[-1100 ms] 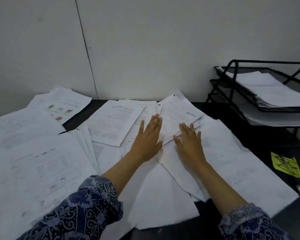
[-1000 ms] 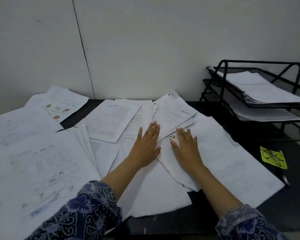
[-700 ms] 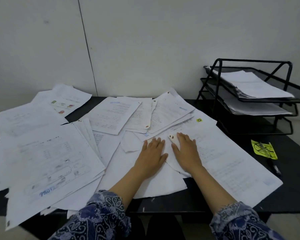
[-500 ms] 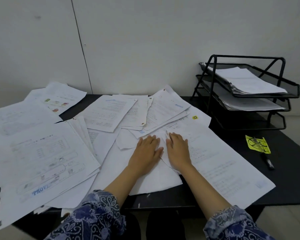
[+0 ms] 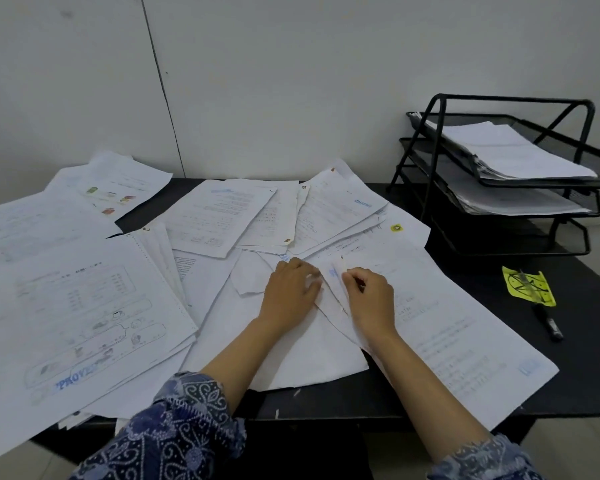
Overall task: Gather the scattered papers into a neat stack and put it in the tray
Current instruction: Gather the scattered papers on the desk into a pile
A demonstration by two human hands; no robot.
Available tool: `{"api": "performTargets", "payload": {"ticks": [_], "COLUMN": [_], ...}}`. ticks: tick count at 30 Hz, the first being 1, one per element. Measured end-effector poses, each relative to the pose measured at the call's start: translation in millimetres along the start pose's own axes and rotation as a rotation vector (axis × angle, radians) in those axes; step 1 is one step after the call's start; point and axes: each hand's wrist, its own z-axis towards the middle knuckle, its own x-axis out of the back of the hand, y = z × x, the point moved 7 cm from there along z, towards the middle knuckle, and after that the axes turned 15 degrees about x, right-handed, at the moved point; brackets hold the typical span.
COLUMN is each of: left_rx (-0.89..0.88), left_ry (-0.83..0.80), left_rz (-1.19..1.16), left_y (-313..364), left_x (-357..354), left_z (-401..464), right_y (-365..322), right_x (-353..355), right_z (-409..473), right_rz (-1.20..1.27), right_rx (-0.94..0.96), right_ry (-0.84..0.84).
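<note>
— Papers lie scattered all over the black bench, overlapping, some hanging over the front edge.

— And the hands?

— Left hand lies on the middle sheets, fingers curled and close together. Right hand sits just beside it, fingers pinching a sheet's raised edge.

— The tray?

— Back right, two tiers holding paper. A marker and yellow note lie nearby.

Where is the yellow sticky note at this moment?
In the head view, the yellow sticky note lies on the dark table at the right, in front of the black paper tray, with a black marker just beside it.
</note>
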Motion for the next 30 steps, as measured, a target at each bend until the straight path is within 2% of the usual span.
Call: {"api": "performTargets", "payload": {"ticks": [5,11,14,20,30], "left_rx": [0.216,0.337,0.343,0.325,0.240], "left_ry": [0.039,0.086,0.097,0.090,0.161], "left_rz": [-0.144,-0.247,-0.323,-0.497,-0.491], "left_y": [2.9,0.9,-1.6,-6.0,-2.3], "left_x": [-3.4,-8.5,-9.5,-10.9,-2.8], "left_z": [10.6,10.6,8.7,2.3,-2.7], "right_y": [8.9,10.1,7.7,14.6,9.7], "right_x": [0.9,-0.1,1.8,20.4,16.6], "right_z": [1.0,0.8,0.1,-7.4,-8.4], "right_rz": [0.074,0.087,0.103,0.177,0.285], "right_rx": [-0.072,-0.106,-0.108,-0.132,-0.098], "right_ry": [0.039,0.062,0.078,0.281,0.264]}}
